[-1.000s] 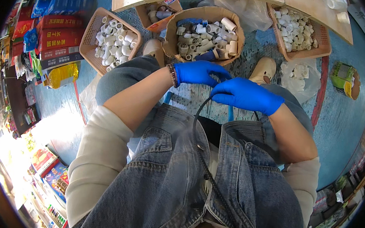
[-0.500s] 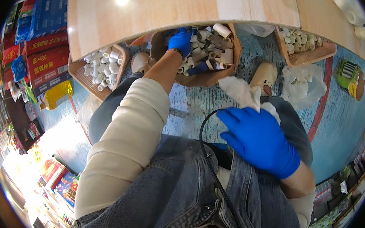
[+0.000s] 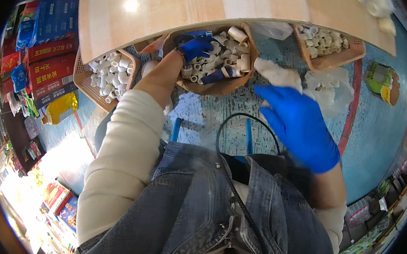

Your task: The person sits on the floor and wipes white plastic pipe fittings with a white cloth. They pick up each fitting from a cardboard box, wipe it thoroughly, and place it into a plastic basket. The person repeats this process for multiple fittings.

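My left hand (image 3: 196,48), in a blue glove, reaches into a cardboard box (image 3: 216,90) under the table edge. Its fingers are apart over white and greyish plastic pipe fittings (image 3: 225,57), with none clearly gripped. A dark blue piece (image 3: 215,76) lies among the fittings near the box's front. My right hand (image 3: 304,127), also gloved in blue, is raised on the right, its index finger stretched forward. A white cloth (image 3: 278,74) extends beyond its fingers and appears held by them; the grip itself is hidden.
A pale tabletop (image 3: 199,2) overhangs the box. Baskets of white fittings stand at left (image 3: 84,77) and right (image 3: 330,65). A clear plastic bag (image 3: 333,92) with fittings and a cut green container (image 3: 381,82) lie on the blue floor. Red cartons (image 3: 50,69) are stacked at far left.
My left hand has shifted slightly left and its fingers have spread. The right hand has moved forward, and the white cloth has moved forward with it. My knees have drawn back, showing more floor.
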Demonstrator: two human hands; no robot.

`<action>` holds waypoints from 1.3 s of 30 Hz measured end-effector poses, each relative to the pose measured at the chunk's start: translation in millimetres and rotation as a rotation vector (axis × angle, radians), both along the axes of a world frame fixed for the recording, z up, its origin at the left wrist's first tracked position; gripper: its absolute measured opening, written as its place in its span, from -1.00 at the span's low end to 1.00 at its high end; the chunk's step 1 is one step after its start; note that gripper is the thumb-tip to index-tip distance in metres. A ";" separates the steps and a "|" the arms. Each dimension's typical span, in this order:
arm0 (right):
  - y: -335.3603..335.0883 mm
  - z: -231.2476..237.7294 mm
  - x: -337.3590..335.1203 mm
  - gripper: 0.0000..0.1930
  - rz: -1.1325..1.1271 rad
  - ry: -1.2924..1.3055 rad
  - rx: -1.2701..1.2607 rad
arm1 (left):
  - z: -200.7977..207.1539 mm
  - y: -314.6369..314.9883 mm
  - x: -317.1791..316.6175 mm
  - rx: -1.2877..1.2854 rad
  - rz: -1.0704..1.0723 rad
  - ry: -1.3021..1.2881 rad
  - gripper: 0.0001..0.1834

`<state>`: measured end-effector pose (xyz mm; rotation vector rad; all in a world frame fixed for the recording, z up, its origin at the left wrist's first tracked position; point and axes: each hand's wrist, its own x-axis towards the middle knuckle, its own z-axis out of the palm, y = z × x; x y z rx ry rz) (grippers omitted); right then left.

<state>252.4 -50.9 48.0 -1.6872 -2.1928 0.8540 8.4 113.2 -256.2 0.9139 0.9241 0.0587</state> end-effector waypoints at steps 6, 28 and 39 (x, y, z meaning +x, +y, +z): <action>8.1 67.4 0.3 -0.74 -0.048 1.002 0.148 | 132.1 -45.9 28.3 -0.334 0.244 -0.629 -0.52; 21.7 8.2 -52.9 -0.52 -0.111 0.279 0.540 | 259.7 -98.0 39.7 -0.187 0.427 -0.897 -0.57; 23.6 -1.3 -42.7 -0.64 -0.528 1.183 -0.063 | 244.8 -86.7 20.3 0.085 0.549 -0.523 -0.68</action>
